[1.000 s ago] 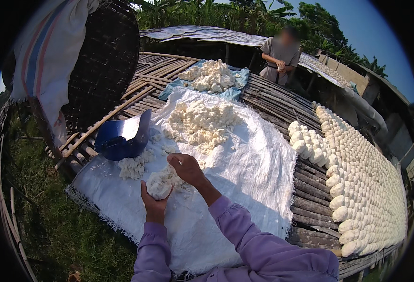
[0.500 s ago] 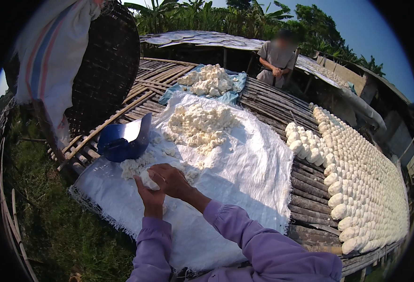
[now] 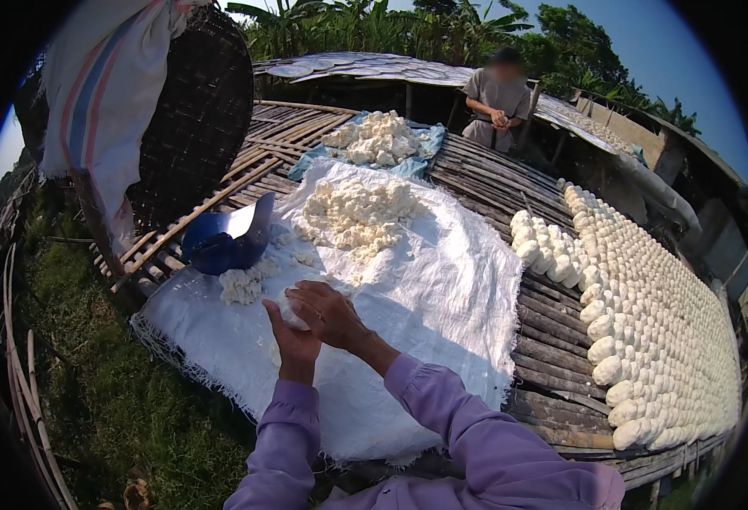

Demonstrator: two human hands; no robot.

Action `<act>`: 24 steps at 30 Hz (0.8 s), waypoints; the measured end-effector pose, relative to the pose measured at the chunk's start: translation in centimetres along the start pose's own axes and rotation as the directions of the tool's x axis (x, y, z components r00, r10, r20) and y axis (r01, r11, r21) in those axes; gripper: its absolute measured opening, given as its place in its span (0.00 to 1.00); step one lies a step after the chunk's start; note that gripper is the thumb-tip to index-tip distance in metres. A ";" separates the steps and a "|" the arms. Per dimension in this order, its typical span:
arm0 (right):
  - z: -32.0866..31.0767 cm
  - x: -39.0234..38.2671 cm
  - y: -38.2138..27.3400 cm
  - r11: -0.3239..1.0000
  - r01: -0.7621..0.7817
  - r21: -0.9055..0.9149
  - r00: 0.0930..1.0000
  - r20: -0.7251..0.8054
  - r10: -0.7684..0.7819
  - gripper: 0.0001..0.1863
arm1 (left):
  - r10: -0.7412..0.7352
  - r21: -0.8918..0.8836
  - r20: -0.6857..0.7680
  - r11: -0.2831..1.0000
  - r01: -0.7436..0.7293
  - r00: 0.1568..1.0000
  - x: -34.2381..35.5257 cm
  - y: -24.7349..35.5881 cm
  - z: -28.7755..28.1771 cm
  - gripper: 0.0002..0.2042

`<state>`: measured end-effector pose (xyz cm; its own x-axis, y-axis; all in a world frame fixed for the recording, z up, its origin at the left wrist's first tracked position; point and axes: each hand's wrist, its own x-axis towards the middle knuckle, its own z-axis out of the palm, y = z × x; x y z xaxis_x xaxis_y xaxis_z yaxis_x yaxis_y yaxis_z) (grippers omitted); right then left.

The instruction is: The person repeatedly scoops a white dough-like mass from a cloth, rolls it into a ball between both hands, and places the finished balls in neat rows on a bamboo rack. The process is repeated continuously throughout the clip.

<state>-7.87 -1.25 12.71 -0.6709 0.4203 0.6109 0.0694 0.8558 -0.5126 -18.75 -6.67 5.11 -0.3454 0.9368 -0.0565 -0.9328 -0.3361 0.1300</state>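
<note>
Between my two cupped hands is a rounded white lump of crumbly, dough-like stuff (image 3: pixel 291 311). My left hand (image 3: pixel 296 343) supports it from below and the left, while my right hand (image 3: pixel 333 316) curves over its top and right side. Both are above a white woven sheet (image 3: pixel 442 263). Just beyond them lies a small crumbly heap (image 3: pixel 251 281), next to a blue plastic scoop-like container (image 3: pixel 225 242). Farther off on the sheet sits a larger off-white crumbly pile (image 3: pixel 358 214).
Rows of pale shaped lumps (image 3: pixel 654 331) cover the right of the bamboo platform (image 3: pixel 552 361). A third pile (image 3: pixel 378 138) rests on blue cloth at the back. A striped sack (image 3: pixel 106 93) hangs by a dark woven tray (image 3: pixel 191 119). Another person (image 3: pixel 497 98) stands beyond the platform.
Both hands, still around the white lump, have shifted slightly right and away from the small crumbly heap, which now shows more fully.
</note>
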 end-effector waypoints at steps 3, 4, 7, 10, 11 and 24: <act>-3.3 -1.4 -1.3 0.983 -0.072 0.166 0.922 -0.364 0.129 0.19 | 0.004 0.248 0.053 0.969 -0.018 0.999 -2.3 -2.9 0.7 0.37; -4.4 -1.7 -1.3 0.996 -0.052 0.075 0.868 -0.490 0.082 0.19 | -0.006 0.275 0.018 0.961 0.001 1.000 -2.9 -3.9 1.2 0.35; -6.2 -3.5 -1.3 0.963 -0.151 -0.222 0.976 -0.187 0.110 0.18 | -0.060 0.306 0.101 0.952 0.027 0.993 -3.7 -7.2 3.0 0.40; -9.0 -5.9 -0.1 0.809 -0.493 0.320 0.799 -0.199 0.567 0.19 | -0.192 0.260 0.183 0.955 0.140 0.964 -5.2 -10.1 3.6 0.45; -9.8 -7.2 0.0 0.786 -0.384 0.485 0.756 -0.324 0.569 0.20 | -0.192 0.251 0.188 0.957 0.142 0.963 -5.7 -11.2 3.4 0.46; -21.8 -20.0 -1.3 0.918 -0.394 -0.036 0.865 -0.352 0.357 0.23 | -0.408 0.291 0.345 0.903 0.317 0.845 -12.7 -26.4 5.6 0.41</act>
<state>21.58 -4.20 14.32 -0.2959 0.7754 0.5578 0.3549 0.6314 -0.6895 10.84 -9.17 7.99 0.1241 0.9626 0.2407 -0.9217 0.0219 0.3874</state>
